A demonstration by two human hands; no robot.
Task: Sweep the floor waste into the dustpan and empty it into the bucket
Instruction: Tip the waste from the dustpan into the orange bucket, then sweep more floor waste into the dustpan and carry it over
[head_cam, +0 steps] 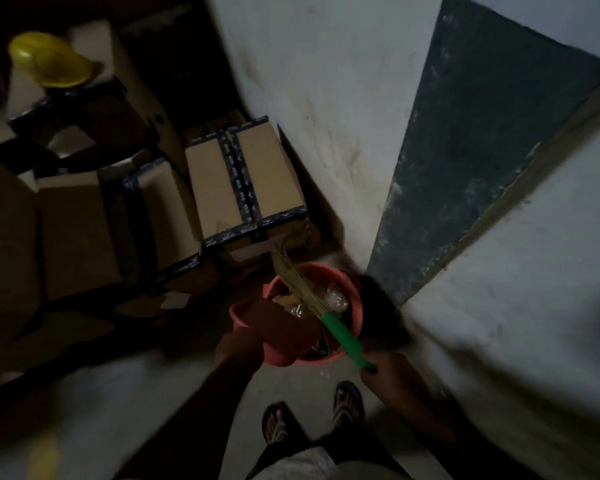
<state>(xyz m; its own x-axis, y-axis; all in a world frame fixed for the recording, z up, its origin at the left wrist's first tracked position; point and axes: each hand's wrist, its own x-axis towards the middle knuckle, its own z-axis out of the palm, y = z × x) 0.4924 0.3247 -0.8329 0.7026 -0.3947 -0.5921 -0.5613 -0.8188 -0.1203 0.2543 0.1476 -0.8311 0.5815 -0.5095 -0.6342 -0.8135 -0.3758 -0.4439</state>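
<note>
The dustpan [278,327] is tipped over the near-left rim of the bucket [355,306], with the left hand [236,344] holding its near end, though it's too dim to make out the fingers. It looks like light, stiff plastic, so a firm hold at that end should be plenty to tilt it. The right hand [385,372] is clamped on the tail of the broom [343,336], which lies across the bucket's mouth above crinkly wrappers [333,299]; its straw looks springy and featherweight, best steered from the green grip.
</note>
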